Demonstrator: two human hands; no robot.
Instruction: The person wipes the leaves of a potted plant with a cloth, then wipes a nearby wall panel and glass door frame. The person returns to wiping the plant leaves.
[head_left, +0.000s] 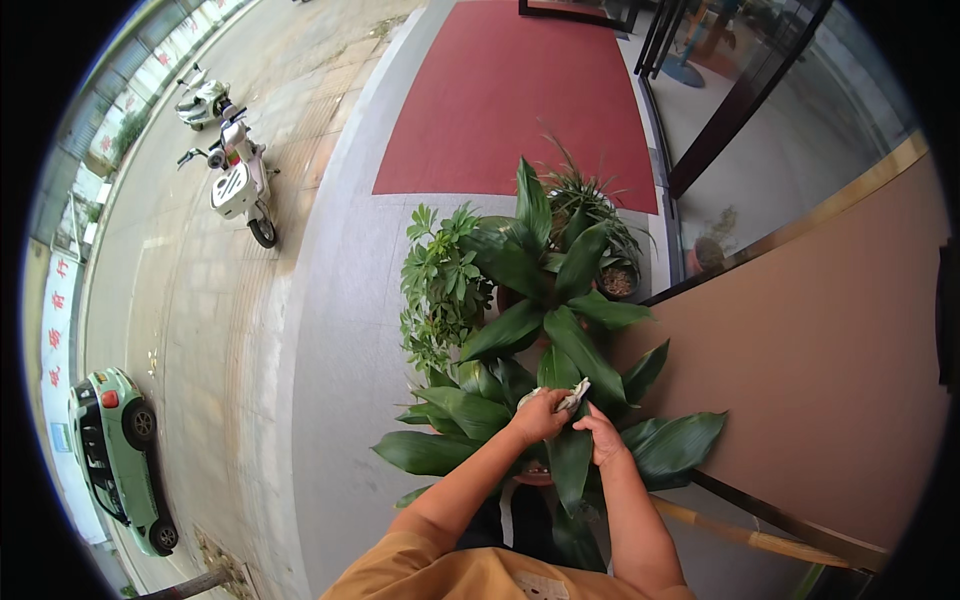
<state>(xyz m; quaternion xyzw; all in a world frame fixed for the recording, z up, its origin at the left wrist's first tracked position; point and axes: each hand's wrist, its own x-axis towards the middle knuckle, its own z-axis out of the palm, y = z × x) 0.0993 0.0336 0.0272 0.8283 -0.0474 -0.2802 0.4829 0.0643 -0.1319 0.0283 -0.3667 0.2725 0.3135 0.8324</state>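
Observation:
A crumpled whitish cloth (576, 395) is bunched in my left hand (541, 415), pressed against a broad dark green leaf (568, 461) of a potted plant. Just to the right, my right hand (602, 437) holds the edge of that same leaf, thumb on top and fingers partly hidden behind it. The leaf hangs down towards me between my forearms. Below it shows part of a reddish-brown pot rim (534, 477). More large glossy leaves (465, 411) spread out on both sides of my hands.
Beyond stand another broad-leaved plant (517, 266), a bushy small-leaved plant (442, 277) and a grassy potted plant (581, 191). A brown panel (787, 360) rises at right, near a glass door (742, 97). Red matting (517, 105) lies ahead. Scooters (240, 176) and a green car (120, 457) stand left.

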